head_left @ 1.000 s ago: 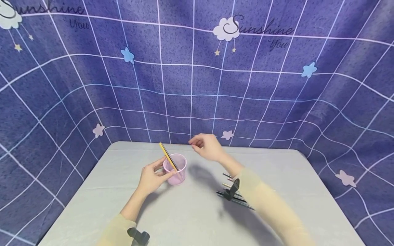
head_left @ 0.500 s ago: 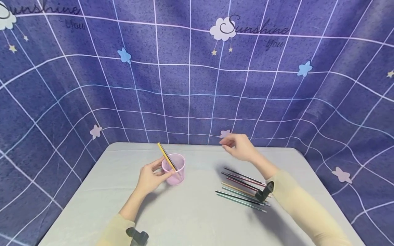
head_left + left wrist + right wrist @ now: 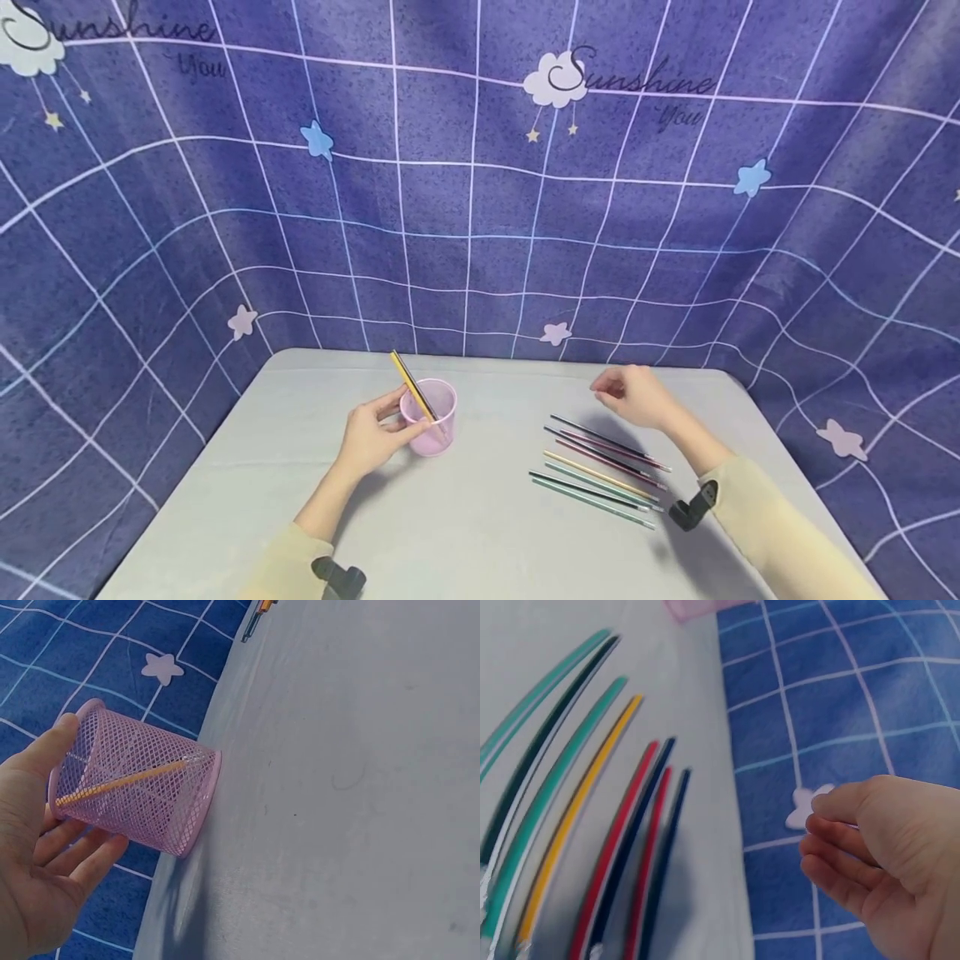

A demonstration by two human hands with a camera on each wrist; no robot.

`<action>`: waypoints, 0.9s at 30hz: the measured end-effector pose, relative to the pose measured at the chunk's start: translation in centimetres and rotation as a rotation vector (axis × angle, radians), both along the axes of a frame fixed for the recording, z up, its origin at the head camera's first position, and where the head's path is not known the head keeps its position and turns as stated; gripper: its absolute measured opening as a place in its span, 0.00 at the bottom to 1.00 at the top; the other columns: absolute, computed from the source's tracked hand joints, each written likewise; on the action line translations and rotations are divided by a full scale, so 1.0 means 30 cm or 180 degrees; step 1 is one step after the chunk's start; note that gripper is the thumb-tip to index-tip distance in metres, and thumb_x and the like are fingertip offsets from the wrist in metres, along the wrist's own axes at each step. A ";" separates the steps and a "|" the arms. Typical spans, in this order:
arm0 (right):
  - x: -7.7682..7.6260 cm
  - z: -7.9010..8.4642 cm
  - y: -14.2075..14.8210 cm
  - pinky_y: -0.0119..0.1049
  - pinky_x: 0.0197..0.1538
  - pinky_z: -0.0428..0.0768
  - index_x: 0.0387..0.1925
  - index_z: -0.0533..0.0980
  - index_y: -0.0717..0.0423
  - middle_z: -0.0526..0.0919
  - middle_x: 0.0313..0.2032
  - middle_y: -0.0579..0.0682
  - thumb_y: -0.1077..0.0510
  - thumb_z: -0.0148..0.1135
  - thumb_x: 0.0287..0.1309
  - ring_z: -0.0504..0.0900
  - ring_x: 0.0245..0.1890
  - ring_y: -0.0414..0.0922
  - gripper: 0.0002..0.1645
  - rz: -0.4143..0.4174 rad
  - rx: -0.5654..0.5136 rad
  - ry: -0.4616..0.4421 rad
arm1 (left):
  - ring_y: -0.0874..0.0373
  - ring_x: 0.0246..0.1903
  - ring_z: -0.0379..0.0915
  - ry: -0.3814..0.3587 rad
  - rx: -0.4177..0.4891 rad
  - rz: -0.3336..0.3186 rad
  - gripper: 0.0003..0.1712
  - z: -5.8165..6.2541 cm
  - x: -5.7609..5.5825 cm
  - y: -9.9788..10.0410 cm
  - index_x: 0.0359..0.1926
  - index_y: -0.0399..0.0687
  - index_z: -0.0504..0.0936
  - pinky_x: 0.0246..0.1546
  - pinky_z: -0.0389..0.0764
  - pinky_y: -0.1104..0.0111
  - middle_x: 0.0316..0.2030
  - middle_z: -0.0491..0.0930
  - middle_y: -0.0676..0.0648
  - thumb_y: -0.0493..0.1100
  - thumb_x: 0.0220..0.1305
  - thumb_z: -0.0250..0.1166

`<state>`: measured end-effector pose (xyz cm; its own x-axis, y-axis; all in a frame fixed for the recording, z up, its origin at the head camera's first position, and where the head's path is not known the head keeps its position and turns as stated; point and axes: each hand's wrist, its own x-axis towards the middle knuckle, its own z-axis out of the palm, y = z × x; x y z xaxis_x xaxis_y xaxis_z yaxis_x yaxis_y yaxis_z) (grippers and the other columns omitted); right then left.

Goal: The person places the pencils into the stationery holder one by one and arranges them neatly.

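In the head view, my left hand (image 3: 369, 433) grips a pink mesh pen holder (image 3: 432, 442) by its rim and side. A yellow pencil (image 3: 407, 377) and a dark one lean in it, sticking out over the left of the rim. The left wrist view shows the thumb and fingers on either side of the pen holder (image 3: 142, 784). My right hand (image 3: 637, 396) hovers beyond the loose pencils (image 3: 600, 477), holding nothing. Its fingers are loosely bent in the right wrist view. Several green, dark, yellow and red pencils (image 3: 581, 802) lie there side by side.
All of this is on a table with a pale grey cloth (image 3: 465, 533). Behind and at both sides hangs a blue curtain (image 3: 450, 208) with white grid lines, stars and clouds.
My right hand has moved right, away from the pen holder and then lower toward the pencils, which its arm covered before. My left hand keeps its hold on the pen holder.
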<state>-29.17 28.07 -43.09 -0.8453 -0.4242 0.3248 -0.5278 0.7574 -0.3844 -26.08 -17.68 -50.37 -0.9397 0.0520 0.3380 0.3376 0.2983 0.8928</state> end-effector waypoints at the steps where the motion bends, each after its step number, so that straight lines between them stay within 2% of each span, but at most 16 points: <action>1: 0.002 -0.015 0.011 0.41 0.43 0.92 0.37 0.88 0.57 0.93 0.33 0.47 0.64 0.72 0.63 0.90 0.34 0.42 0.02 -0.0011 0.0014 -0.0045 | 0.33 0.57 0.86 0.0013 -0.0010 0.0010 0.45 -0.001 0.000 0.000 0.68 0.30 0.78 0.51 0.91 0.53 0.56 0.86 0.27 0.38 0.51 0.86; 6: 0.015 -0.085 0.059 0.35 0.40 0.90 0.36 0.89 0.59 0.92 0.31 0.44 0.63 0.72 0.63 0.87 0.31 0.35 0.03 -0.0023 0.0150 -0.0235 | 0.33 0.55 0.87 0.0072 -0.0057 0.0069 0.44 -0.012 -0.002 0.003 0.67 0.29 0.78 0.49 0.91 0.54 0.56 0.86 0.28 0.38 0.50 0.86; 10: 0.021 -0.134 0.076 0.31 0.38 0.87 0.35 0.89 0.57 0.91 0.29 0.42 0.63 0.72 0.63 0.84 0.29 0.30 0.02 0.0021 0.0248 -0.0281 | 0.34 0.54 0.87 0.0134 -0.0059 0.0172 0.44 -0.017 -0.006 0.007 0.66 0.31 0.80 0.48 0.92 0.55 0.54 0.87 0.29 0.39 0.49 0.87; 15: 0.025 -0.184 0.072 0.33 0.39 0.87 0.32 0.89 0.51 0.91 0.28 0.40 0.62 0.73 0.60 0.85 0.29 0.30 0.03 0.0110 0.0391 -0.0278 | 0.34 0.54 0.87 0.0161 -0.0060 0.0251 0.44 -0.015 -0.008 0.011 0.65 0.33 0.82 0.47 0.92 0.58 0.54 0.88 0.30 0.41 0.47 0.88; 21: 0.031 -0.211 0.063 0.36 0.40 0.88 0.31 0.89 0.53 0.91 0.28 0.39 0.57 0.75 0.59 0.87 0.31 0.35 0.03 0.0090 0.0519 -0.0310 | 0.35 0.54 0.87 0.0128 -0.0029 0.0217 0.44 -0.009 -0.006 0.012 0.65 0.33 0.81 0.48 0.92 0.58 0.54 0.87 0.30 0.40 0.48 0.88; 24: 0.030 -0.216 0.059 0.36 0.39 0.88 0.31 0.89 0.52 0.91 0.27 0.40 0.59 0.76 0.57 0.86 0.30 0.34 0.01 0.0070 0.0498 -0.0301 | 0.35 0.54 0.87 0.0117 -0.0037 0.0203 0.44 -0.006 -0.004 0.012 0.66 0.32 0.81 0.48 0.92 0.58 0.54 0.87 0.30 0.39 0.48 0.87; 27: 0.028 -0.217 0.056 0.35 0.37 0.87 0.30 0.89 0.50 0.90 0.27 0.39 0.62 0.76 0.55 0.85 0.29 0.32 0.04 0.0090 0.0495 -0.0251 | 0.34 0.54 0.87 0.0118 -0.0045 0.0207 0.43 -0.006 -0.005 0.011 0.65 0.31 0.81 0.48 0.92 0.57 0.54 0.87 0.30 0.39 0.48 0.88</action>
